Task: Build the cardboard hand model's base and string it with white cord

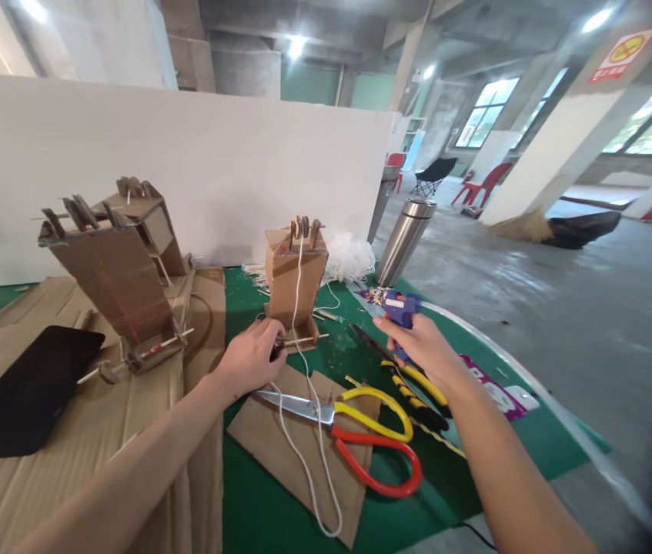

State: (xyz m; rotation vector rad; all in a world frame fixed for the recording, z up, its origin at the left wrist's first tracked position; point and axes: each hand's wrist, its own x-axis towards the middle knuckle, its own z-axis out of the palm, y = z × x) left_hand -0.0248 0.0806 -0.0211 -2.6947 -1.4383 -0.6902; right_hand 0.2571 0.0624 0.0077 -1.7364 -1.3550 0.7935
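Observation:
My left hand [253, 354] is closed at the lower left of a small cardboard tower [296, 285], gripping it near the end of the wooden stick [304, 339] across its base. The exact spot under my fingers is hidden. White string [301, 269] runs from the discs on top of the tower down its front and loops over the scissors. In my right hand [418, 338] is a blue hot glue gun [399, 306], its nozzle pointing left. Scissors [331, 415] with yellow and red handles lie below, across a flat cardboard piece [262, 431].
Pliers [409, 392] lie under my right wrist. A steel flask [405, 242] and tangled white string [352, 258] stand farther back. To the left are another cardboard model [112, 277], a black flat object [31, 392] and cardboard sheets [146, 462]. A white partition [187, 169] closes the back.

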